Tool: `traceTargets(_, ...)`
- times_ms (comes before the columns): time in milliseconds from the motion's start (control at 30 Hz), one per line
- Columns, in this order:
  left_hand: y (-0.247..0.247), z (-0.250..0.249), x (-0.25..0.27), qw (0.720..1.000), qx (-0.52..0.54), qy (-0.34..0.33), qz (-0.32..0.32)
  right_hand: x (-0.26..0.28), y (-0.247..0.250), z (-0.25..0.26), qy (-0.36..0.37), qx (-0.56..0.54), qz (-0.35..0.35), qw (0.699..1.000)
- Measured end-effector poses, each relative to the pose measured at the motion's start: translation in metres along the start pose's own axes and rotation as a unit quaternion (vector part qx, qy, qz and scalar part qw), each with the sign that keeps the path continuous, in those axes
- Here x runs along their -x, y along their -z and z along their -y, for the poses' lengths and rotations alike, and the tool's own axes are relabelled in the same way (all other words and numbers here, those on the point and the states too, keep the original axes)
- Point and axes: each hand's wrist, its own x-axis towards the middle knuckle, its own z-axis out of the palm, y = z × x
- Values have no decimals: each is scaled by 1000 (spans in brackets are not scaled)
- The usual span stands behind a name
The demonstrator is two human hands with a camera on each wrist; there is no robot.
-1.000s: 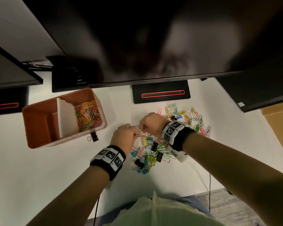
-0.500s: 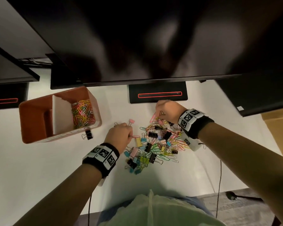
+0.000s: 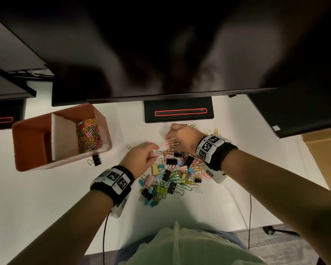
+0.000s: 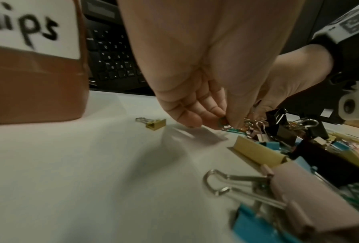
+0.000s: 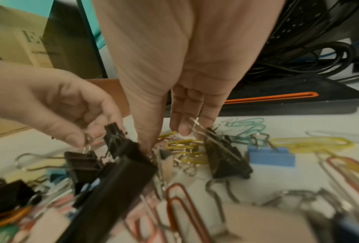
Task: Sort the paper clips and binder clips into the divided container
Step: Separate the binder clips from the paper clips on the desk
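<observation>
An orange divided container [image 3: 27,142] stands at the left; its right compartment holds coloured paper clips [image 3: 88,135], and a label reading "clips" [image 4: 35,29] is on its wall. A mixed pile of paper clips and binder clips [image 3: 172,175] lies at the table's centre. At the pile's left edge my left hand [image 3: 151,155] pinches a small paper clip [image 4: 223,122] between thumb and fingers. My right hand [image 5: 166,138] points straight down at the pile's far edge, its fingertips [image 5: 184,131] touching yellow paper clips [image 5: 185,144] beside a black binder clip [image 5: 226,157].
A black binder clip [image 3: 97,160] lies against the container's front wall, and a small yellow one [image 4: 154,125] lies alone on the table. A monitor [image 3: 161,54] overhangs the far side above its stand base [image 3: 178,112]. A keyboard [image 4: 112,57] lies behind, a cardboard box [image 3: 323,150] at the right.
My right hand drew away from the left hand, went to the pile's far edge, and now has its fingertips down on the clips there. My left hand stayed at the pile's left edge.
</observation>
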Motion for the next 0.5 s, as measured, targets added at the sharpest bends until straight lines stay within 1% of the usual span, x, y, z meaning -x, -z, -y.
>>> traceTargets(100, -7, -5, -12, 999, -42, 4, 12, -1, -3, 4, 15, 21, 8, 1000)
traceTargets(200, -10, -8, -19, 998, -62, 17, 7, -2, -1, 6, -6, -7, 12, 1000)
traceTargets(333, -11, -9, -21, 997, -79, 23, -6, -6, 4, 8, -34, -21, 35, 999)
traceTargets(433, -9, -3, -20, 995, -100, 20, -7, -7, 5, 10, -37, -18, 46, 998)
traceTargets(500, -8, 2, -17, 994, -111, 14, -2, -8, 5, 8, -35, -26, 39, 998)
